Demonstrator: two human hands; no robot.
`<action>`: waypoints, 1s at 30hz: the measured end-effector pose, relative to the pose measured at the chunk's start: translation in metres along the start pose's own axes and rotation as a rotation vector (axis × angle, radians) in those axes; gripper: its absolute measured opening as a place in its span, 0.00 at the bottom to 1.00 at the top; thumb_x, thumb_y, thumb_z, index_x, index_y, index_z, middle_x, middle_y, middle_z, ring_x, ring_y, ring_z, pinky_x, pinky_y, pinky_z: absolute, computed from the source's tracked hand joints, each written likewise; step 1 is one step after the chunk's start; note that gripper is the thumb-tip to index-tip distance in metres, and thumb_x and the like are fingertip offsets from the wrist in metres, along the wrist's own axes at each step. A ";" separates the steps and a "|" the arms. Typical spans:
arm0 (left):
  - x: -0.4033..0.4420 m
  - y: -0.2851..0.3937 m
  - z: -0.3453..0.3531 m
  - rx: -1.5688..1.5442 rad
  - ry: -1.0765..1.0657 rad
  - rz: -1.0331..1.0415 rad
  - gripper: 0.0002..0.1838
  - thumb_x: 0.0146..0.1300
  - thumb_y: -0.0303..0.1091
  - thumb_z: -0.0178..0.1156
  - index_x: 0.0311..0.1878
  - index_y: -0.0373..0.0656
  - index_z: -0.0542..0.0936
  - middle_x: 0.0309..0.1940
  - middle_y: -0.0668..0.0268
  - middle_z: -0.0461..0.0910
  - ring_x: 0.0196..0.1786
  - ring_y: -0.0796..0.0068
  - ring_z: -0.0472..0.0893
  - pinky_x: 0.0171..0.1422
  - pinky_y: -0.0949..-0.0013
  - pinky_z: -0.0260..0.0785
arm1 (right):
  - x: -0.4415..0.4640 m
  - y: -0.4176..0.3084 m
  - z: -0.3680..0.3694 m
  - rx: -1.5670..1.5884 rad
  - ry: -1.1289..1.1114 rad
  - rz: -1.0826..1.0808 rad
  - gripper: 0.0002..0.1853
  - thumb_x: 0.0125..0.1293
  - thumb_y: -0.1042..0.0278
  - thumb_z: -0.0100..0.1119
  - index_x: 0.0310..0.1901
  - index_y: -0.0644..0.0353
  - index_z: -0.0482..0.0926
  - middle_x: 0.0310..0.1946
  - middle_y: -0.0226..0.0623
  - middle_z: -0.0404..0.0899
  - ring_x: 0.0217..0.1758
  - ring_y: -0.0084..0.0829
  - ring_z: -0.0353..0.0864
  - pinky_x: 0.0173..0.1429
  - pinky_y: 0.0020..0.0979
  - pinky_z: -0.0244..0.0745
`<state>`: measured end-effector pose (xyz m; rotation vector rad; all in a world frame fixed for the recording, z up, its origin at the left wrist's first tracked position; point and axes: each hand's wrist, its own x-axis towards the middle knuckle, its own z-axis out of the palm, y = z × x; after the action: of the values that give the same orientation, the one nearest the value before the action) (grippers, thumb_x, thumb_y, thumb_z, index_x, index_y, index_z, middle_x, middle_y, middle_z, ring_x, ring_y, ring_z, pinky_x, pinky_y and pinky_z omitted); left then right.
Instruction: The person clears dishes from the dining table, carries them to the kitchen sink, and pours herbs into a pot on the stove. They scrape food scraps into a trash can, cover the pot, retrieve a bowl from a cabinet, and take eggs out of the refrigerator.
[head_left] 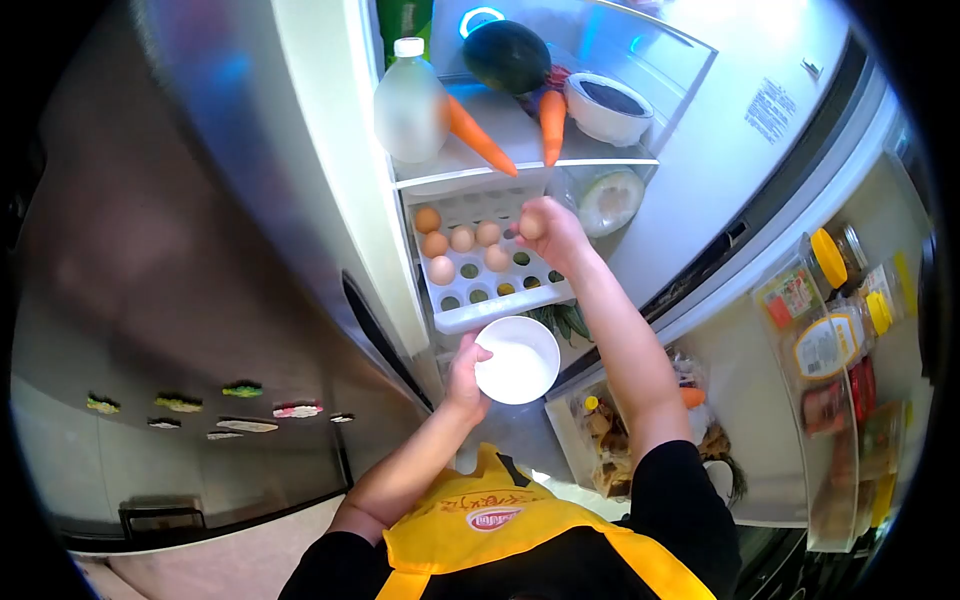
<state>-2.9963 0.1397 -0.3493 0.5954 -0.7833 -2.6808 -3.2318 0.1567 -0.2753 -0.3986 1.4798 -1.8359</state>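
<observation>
My left hand [468, 377] grips the left side of a white bowl [518, 360], its thumb over the rim; no food shows inside. Above the right part of a white egg tray [470, 318] in the fridge, my right hand [552, 232] has its fingers closed round a light brown egg [532, 225]. Several other eggs [461, 238] sit in the tray's left and middle holes, while other holes are bare. The bowl is just in front of the tray's front edge.
The shelf above bears a cloudy bottle [411, 115], carrots [552, 125], a dark green melon [506, 57] and a covered bowl [608, 108]. Wrapped produce [610, 202] lies right of the tray. The open door [700, 440] holds jars [828, 345]; a closed door [190, 300] stands left.
</observation>
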 end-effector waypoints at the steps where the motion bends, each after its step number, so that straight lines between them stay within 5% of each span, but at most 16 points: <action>1: 0.001 -0.001 0.001 0.007 -0.005 0.012 0.32 0.50 0.35 0.48 0.63 0.38 0.64 0.57 0.57 0.71 0.60 0.60 0.72 0.67 0.60 0.63 | 0.002 -0.003 0.001 -0.321 0.116 0.029 0.16 0.58 0.57 0.60 0.41 0.62 0.78 0.33 0.40 0.79 0.35 0.37 0.82 0.41 0.37 0.79; 3: 0.000 -0.001 0.004 0.015 -0.002 0.008 0.32 0.51 0.35 0.48 0.63 0.38 0.64 0.57 0.57 0.71 0.60 0.60 0.72 0.67 0.60 0.63 | -0.001 -0.003 0.008 -1.086 0.013 -0.098 0.20 0.54 0.51 0.63 0.34 0.63 0.82 0.33 0.43 0.83 0.37 0.37 0.84 0.43 0.36 0.79; 5: 0.001 -0.002 0.007 0.022 0.004 0.006 0.33 0.51 0.35 0.49 0.63 0.37 0.64 0.57 0.57 0.71 0.60 0.60 0.72 0.67 0.60 0.63 | -0.005 0.002 0.024 -1.499 -0.016 -0.073 0.23 0.48 0.44 0.67 0.34 0.57 0.85 0.32 0.43 0.84 0.37 0.39 0.84 0.45 0.36 0.77; 11: 0.008 -0.005 0.011 0.029 -0.006 0.028 0.31 0.51 0.35 0.48 0.62 0.37 0.66 0.56 0.57 0.72 0.60 0.60 0.72 0.67 0.60 0.63 | -0.005 0.002 0.037 -1.710 -0.045 -0.180 0.24 0.49 0.45 0.65 0.35 0.61 0.85 0.33 0.44 0.84 0.40 0.41 0.84 0.47 0.38 0.78; 14: 0.022 -0.007 0.012 -0.027 0.016 0.041 0.32 0.50 0.37 0.48 0.61 0.36 0.68 0.55 0.55 0.74 0.58 0.56 0.75 0.65 0.58 0.67 | -0.017 -0.028 0.031 -1.651 0.007 -0.109 0.26 0.47 0.44 0.70 0.39 0.60 0.84 0.33 0.37 0.84 0.38 0.32 0.84 0.43 0.31 0.78; 17: 0.040 -0.002 0.024 -0.068 0.092 0.145 0.31 0.51 0.38 0.48 0.60 0.34 0.70 0.55 0.54 0.75 0.58 0.55 0.75 0.65 0.57 0.66 | -0.061 -0.056 -0.003 -0.604 0.069 -0.124 0.19 0.60 0.52 0.62 0.43 0.61 0.82 0.31 0.27 0.81 0.28 0.18 0.74 0.34 0.21 0.71; 19: 0.058 0.004 0.034 -0.123 0.089 0.254 0.29 0.53 0.35 0.47 0.60 0.36 0.68 0.55 0.55 0.73 0.60 0.58 0.73 0.66 0.58 0.64 | -0.097 -0.051 -0.045 -0.117 -0.049 -0.248 0.19 0.68 0.56 0.55 0.51 0.64 0.77 0.36 0.32 0.80 0.28 0.21 0.76 0.31 0.23 0.71; 22: 0.084 0.023 0.055 -0.219 0.177 0.322 0.31 0.52 0.37 0.48 0.62 0.35 0.68 0.57 0.55 0.73 0.61 0.56 0.73 0.66 0.56 0.65 | -0.171 -0.027 -0.087 0.118 -0.041 -0.330 0.22 0.69 0.51 0.53 0.53 0.61 0.73 0.37 0.40 0.80 0.24 0.26 0.76 0.26 0.26 0.74; 30: 0.152 0.040 0.063 -0.311 0.175 0.636 0.31 0.56 0.38 0.44 0.63 0.35 0.66 0.60 0.56 0.71 0.63 0.58 0.72 0.67 0.57 0.66 | -0.400 0.120 -0.157 0.280 0.172 0.118 0.25 0.60 0.47 0.61 0.47 0.63 0.75 0.34 0.38 0.78 0.24 0.28 0.77 0.26 0.27 0.73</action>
<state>-3.1527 0.0784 -0.3249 0.4058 -0.4010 -2.0708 -3.0183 0.5402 -0.3530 -0.0179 1.3002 -1.9844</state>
